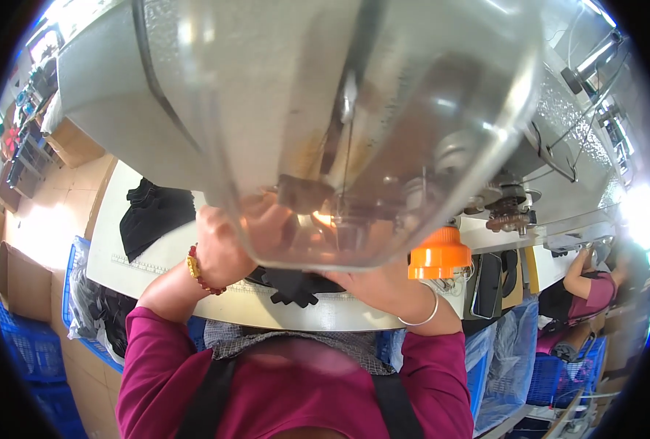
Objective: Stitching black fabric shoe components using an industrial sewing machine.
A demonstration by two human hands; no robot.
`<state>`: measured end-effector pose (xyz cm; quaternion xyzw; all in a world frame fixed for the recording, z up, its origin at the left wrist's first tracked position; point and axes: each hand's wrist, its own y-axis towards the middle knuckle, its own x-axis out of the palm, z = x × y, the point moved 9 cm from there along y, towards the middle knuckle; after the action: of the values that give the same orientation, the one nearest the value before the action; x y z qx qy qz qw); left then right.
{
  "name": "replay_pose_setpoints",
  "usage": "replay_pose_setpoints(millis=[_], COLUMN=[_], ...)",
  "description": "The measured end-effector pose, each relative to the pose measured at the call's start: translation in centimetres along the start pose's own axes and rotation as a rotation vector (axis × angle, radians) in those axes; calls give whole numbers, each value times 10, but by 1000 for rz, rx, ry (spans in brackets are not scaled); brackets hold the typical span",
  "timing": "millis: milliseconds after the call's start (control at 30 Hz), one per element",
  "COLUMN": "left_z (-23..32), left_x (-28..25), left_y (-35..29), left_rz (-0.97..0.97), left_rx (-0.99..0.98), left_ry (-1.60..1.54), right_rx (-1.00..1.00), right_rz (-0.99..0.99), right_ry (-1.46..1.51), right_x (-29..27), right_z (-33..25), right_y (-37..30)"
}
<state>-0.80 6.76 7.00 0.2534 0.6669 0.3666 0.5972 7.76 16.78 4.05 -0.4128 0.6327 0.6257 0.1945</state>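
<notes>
A sewing machine [105, 88] with a clear plastic guard [318, 260] fills the upper middle. My left hand [224, 238], a red and gold bracelet at its wrist, reaches behind the guard; its bent fingers show blurrily close to the lit needle area. From the other side comes my right hand [383, 285], wearing a silver bangle, its fingers mostly hidden by the guard. Between my hands a piece of black fabric [292, 285] with a notched edge lies at the table's front. What the fingers grip is hidden. Another black fabric piece [157, 216] lies left of my left hand.
The white table [116, 252] carries a ruler strip [138, 265]. An orange cap [439, 254] sits right of the guard, near a dark phone [486, 287]. Blue crates stand both sides, one with plastic bags [83, 300]. A co-worker [588, 285] sits at far right.
</notes>
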Motion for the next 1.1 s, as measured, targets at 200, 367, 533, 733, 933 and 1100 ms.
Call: replay_pose_setpoints(millis=[200,367,533,733,933,1100], left_z=[-18,3,10,1,0,1], left_x=[-2,4,5,13,15,14], left_y=[-3,-8,-4,-14,-17,-17], left_rz=[-30,-122,-134,-143,-229,-191], left_rx=[-162,-22,1,-14,-14,-17], left_ry=[-368,-260,-226,-178,-158,-179], right_rx=[-65,-144,-201,-268,-307,-675], right_rz=[62,25,105,110,107,-39], right_ry=[-102,-115,-44,-165,-242,-1110], right_x=[-2,0,1,7,23,58], right_z=[2,-6,-5,-14,-7,-12], right_y=[-5,-2,-4,-2,-19,-36])
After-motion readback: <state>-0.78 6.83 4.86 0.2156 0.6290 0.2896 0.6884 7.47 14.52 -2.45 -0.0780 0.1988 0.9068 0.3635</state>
